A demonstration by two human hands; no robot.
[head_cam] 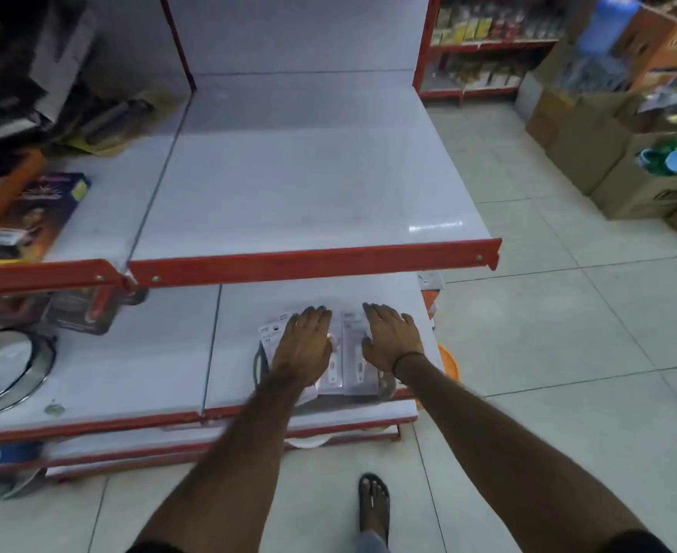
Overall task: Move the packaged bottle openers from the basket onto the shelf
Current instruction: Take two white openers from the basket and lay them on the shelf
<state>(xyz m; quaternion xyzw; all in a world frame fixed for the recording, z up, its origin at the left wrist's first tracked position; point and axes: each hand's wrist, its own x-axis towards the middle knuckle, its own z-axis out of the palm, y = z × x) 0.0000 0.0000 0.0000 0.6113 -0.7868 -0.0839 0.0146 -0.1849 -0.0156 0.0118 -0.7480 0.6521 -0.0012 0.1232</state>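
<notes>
Several packaged bottle openers (349, 363) on white cards lie flat near the front right of the lower white shelf (137, 365). My left hand (303, 345) rests palm down on the left packages, fingers spread. Over the right packages lies my right hand (392, 339), also flat, a dark band on its wrist. Neither hand grips anything. An orange basket (448, 361) peeks out past the shelf's right end, mostly hidden.
An upper white shelf (309, 185) with a red front lip juts out above the hands. Round metal rims (6, 365) and boxed goods sit at the left. Cardboard boxes (592, 153) stand on the tiled floor at right. My sandalled foot (373, 504) is below.
</notes>
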